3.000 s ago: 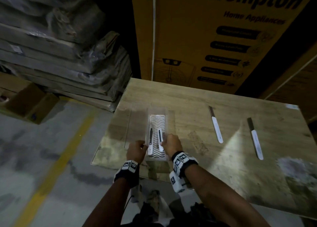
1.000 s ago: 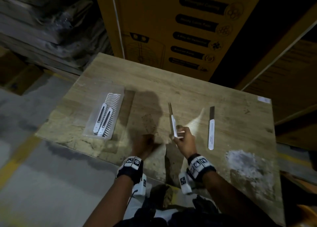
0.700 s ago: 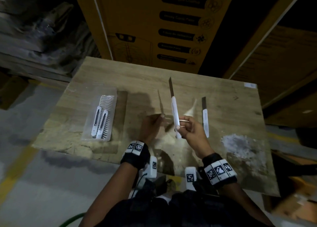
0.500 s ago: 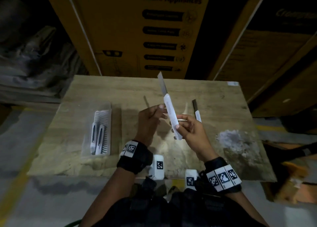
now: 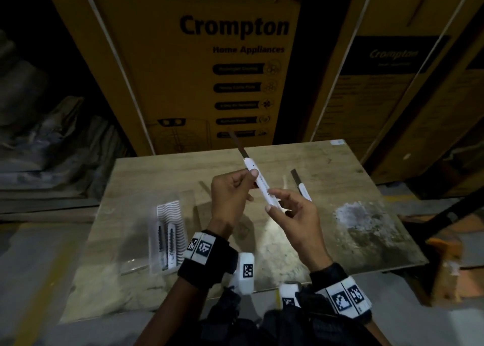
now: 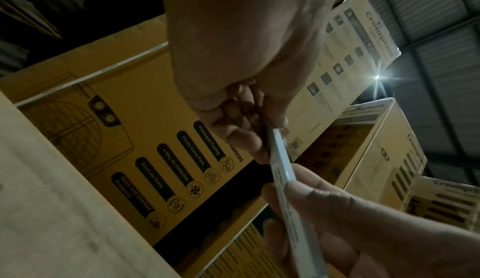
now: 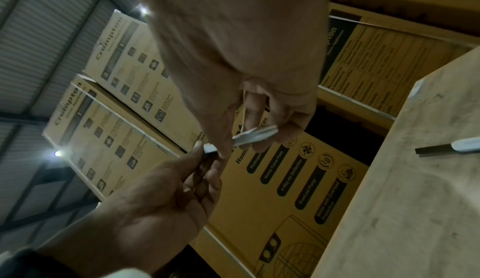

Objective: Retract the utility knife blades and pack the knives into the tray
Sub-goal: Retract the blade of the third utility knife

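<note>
A white utility knife (image 5: 262,184) is held up above the table, its dark blade (image 5: 239,145) sticking out at the far end. My left hand (image 5: 230,196) pinches its upper body with thumb and fingers. My right hand (image 5: 293,214) pinches its lower end. The same knife (image 6: 288,192) runs between both hands in the left wrist view, and in the right wrist view the knife (image 7: 253,136) shows end-on. A second knife (image 5: 301,186) with its blade out lies on the table behind my right hand. The clear tray (image 5: 167,212) at left holds two knives (image 5: 166,243).
The wooden table (image 5: 366,241) has a pale dusty patch (image 5: 358,214) at right. Large Crompton cardboard boxes (image 5: 209,65) stand right behind it. Wrapped stacked boards (image 5: 52,141) are at left. Grey floor with a yellow line lies on the near left.
My right hand picked up one knife from the table and raised it. My left hand came up and took hold of its upper body. The camera tilted up.
</note>
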A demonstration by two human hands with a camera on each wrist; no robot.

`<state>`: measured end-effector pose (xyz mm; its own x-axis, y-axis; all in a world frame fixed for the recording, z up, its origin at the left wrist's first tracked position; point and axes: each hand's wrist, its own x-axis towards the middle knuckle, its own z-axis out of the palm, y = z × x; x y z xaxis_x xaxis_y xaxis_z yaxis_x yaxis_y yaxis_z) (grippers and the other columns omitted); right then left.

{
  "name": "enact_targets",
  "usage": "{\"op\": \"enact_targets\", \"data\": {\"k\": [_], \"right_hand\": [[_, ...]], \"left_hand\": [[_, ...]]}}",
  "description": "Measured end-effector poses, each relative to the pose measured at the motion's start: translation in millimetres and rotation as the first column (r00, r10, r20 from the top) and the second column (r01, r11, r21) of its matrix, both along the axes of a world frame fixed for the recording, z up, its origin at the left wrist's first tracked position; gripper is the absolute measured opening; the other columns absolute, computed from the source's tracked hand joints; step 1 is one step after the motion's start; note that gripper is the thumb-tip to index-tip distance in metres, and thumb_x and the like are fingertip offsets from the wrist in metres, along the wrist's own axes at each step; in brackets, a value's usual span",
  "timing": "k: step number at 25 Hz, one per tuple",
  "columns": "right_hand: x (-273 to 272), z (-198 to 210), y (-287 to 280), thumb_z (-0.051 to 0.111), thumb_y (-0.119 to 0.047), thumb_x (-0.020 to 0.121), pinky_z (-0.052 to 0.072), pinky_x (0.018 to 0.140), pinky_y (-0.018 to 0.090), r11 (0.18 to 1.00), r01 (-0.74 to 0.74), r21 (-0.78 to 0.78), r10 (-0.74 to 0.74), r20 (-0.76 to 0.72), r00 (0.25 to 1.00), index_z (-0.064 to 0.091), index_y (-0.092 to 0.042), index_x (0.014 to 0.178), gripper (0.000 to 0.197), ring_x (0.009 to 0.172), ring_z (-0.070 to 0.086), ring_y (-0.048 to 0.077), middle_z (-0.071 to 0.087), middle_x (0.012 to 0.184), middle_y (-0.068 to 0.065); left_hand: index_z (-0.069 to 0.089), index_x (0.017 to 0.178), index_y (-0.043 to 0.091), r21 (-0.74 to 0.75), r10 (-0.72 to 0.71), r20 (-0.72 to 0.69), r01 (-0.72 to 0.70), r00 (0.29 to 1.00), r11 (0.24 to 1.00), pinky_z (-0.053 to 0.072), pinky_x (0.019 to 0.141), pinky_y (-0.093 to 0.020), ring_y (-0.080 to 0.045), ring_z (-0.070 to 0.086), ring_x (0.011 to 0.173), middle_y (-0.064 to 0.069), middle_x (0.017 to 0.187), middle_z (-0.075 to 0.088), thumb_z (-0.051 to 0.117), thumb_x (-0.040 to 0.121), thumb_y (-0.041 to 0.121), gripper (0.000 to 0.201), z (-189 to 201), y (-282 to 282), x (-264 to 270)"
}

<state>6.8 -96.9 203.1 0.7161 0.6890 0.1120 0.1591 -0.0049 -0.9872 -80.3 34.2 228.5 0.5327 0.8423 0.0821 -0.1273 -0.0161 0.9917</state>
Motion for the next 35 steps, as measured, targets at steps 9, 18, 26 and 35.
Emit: {"op": "enact_targets", "data": {"k": [9, 18, 26, 35], "right_hand": [[-4, 20, 9, 0.073, -0.008, 0.092, 0.058, 0.075, 0.038, 0.998, -0.044, 0.046, 0.049, -0.114, 0.992, 0.069, -0.012, 0.107, 0.016, 0.081, 0.074, 0.02, 0.076, 0.087, 0.006], [9, 33, 22, 0.057, -0.023, 0.103, 0.045, 0.055, 0.034, 0.983, -0.12, 0.141, 0.161, -0.326, 0.932, 0.069, -0.009, 0.099, 0.019, 0.058, 0.053, 0.025, 0.067, 0.078, 0.012], [25, 40, 44, 0.058, -0.058, 0.095, 0.031, 0.044, 0.028, 0.994, 0.025, 0.104, 0.002, -0.255, 0.967, 0.065, -0.006, 0.057, 0.065, 0.039, 0.038, 0.022, 0.046, 0.044, 0.01], [31, 63, 65, 0.056, -0.049, 0.099, 0.029, 0.043, 0.026, 0.992, 0.059, 0.113, -0.033, -0.219, 0.975, 0.065, -0.006, 0.055, 0.062, 0.036, 0.037, 0.019, 0.045, 0.043, 0.009]], "left_hand": [[0.079, 0.1, 0.013, 0.045, -0.043, 0.024, 0.042, 0.999, 0.998, 0.052, 0.053, -0.022, -0.014, 0.077, 0.083, -0.002, 0.093, 0.081, 0.075, 0.089, 0.01, 0.011, 15, 16, -13], [0.081, 0.095, 0.007, 0.133, -0.076, 0.004, 0.074, 0.997, 0.988, 0.048, 0.058, -0.019, -0.011, 0.074, 0.076, -0.006, 0.087, 0.081, 0.076, 0.089, 0.011, 0.009, 27, 15, 8], [0.081, 0.096, 0.004, 0.231, -0.082, 0.045, 0.069, 0.996, 0.971, 0.062, 0.08, -0.032, -0.021, 0.078, 0.084, -0.004, 0.088, 0.081, 0.073, 0.092, 0.007, 0.01, 41, 10, 28], [0.08, 0.098, 0.004, 0.278, -0.008, 0.113, -0.024, 0.994, 0.96, 0.062, 0.081, -0.041, -0.031, 0.077, 0.088, -0.01, 0.091, 0.08, 0.071, 0.093, 0.006, 0.011, 56, 17, 37]]}}
